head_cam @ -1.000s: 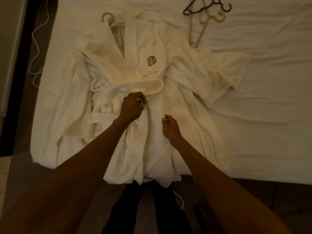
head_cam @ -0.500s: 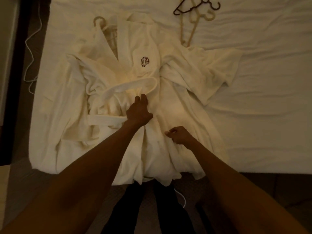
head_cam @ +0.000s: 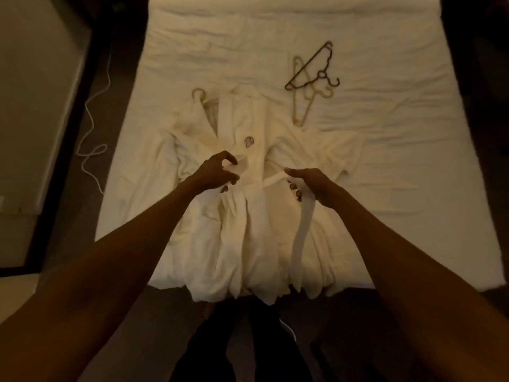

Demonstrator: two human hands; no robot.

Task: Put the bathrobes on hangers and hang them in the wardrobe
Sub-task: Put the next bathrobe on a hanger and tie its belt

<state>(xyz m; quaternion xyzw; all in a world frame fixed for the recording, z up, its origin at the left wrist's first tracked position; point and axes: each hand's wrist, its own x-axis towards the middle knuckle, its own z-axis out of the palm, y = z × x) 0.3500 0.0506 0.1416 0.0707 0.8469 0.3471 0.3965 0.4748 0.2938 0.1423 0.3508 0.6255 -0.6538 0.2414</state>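
A white bathrobe [head_cam: 248, 216] with a dark chest logo lies spread on the bed, its hem hanging over the near edge. A pale hanger's hook [head_cam: 198, 93] sticks out at its collar. My left hand [head_cam: 217, 172] pinches one end of the robe's belt [head_cam: 300, 230] above the waist. My right hand [head_cam: 308, 183] grips the other part of the belt, whose long end hangs down toward the hem. Both hands are lifted slightly above the robe.
Spare hangers lie on the bed [head_cam: 399, 161] beyond the robe: a dark one [head_cam: 311, 70] on top of pale ones [head_cam: 303, 111]. A white cord [head_cam: 91, 142] trails on the dark floor at the left. My dark trouser legs show below the bed edge.
Both hands have lifted off the robe's front and now hold the belt between them. The camera has tilted up, showing more of the bed.
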